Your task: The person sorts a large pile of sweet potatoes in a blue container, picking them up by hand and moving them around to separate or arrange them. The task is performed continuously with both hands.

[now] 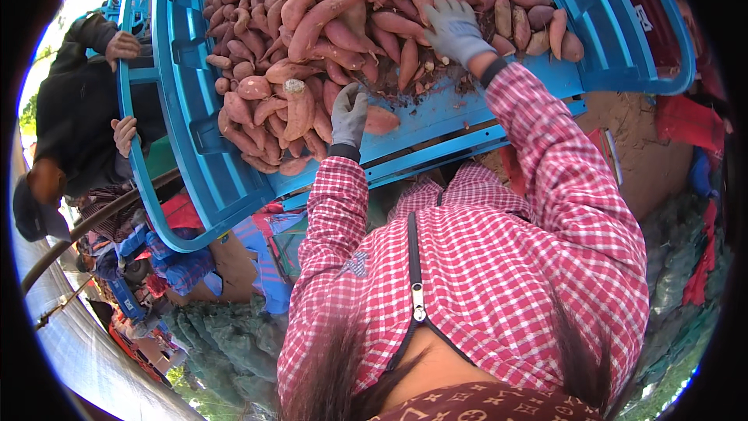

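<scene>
A large heap of sweet potatoes (333, 17) covers the blue metal cargo bed (435, 111) in front of me. My right hand (456, 29), in a grey work glove, reaches over the heap with its fingers on sweet potatoes at the right; whether it grips one is hidden. At the heap's near edge is my left hand (349, 117), also gloved, its fingers curled and nothing clearly seen in them. Just right of it lies a single sweet potato (381, 120) on the bare metal. A thick sweet potato with a pale cut end (298, 108) stands to its left.
Blue side rails (193, 99) bound the bed at left and right. A person in dark clothes (87, 99) stands at the left, both hands on the rail. Green netting (228, 345) and red cloth (689, 120) lie around. Soil and scraps (403, 85) litter the bed.
</scene>
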{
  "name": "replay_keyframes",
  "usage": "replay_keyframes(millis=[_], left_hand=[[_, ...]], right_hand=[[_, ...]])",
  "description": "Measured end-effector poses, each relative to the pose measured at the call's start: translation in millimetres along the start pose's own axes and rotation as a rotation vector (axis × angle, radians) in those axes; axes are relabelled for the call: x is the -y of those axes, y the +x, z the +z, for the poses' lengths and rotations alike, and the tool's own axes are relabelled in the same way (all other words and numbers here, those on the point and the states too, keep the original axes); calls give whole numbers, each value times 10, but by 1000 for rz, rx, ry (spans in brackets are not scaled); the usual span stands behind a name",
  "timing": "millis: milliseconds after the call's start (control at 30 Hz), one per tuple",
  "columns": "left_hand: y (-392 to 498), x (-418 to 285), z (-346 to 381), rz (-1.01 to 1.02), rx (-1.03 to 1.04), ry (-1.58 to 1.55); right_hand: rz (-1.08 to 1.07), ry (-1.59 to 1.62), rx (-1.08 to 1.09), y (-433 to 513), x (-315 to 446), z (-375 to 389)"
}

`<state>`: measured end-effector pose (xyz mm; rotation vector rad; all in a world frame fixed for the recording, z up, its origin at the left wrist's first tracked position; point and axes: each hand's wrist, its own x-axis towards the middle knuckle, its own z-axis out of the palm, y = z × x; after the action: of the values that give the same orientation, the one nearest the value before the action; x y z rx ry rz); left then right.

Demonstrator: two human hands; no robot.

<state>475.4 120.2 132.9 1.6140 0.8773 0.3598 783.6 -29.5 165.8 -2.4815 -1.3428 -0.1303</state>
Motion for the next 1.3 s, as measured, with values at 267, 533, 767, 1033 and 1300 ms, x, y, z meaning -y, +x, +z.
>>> replay_keyframes(millis=[267,533,767,1033,1300], left_hand=[[-325,54,256,-49,-120,-75],[291,-143,782,196,55,428],[877,-118,1247,-3,243,1076],[605,-737,906,-380,494,-510],[1244,-1030,1029,-172,462,-870]], right_hand=[[173,-105,361,921,-13,271],[272,1084,-71,134,-817,151],[688,1807,-35,-1089,-704,360],[325,978,-1,-166,-953,-1],[622,1488,-1,105,-918,-10]])
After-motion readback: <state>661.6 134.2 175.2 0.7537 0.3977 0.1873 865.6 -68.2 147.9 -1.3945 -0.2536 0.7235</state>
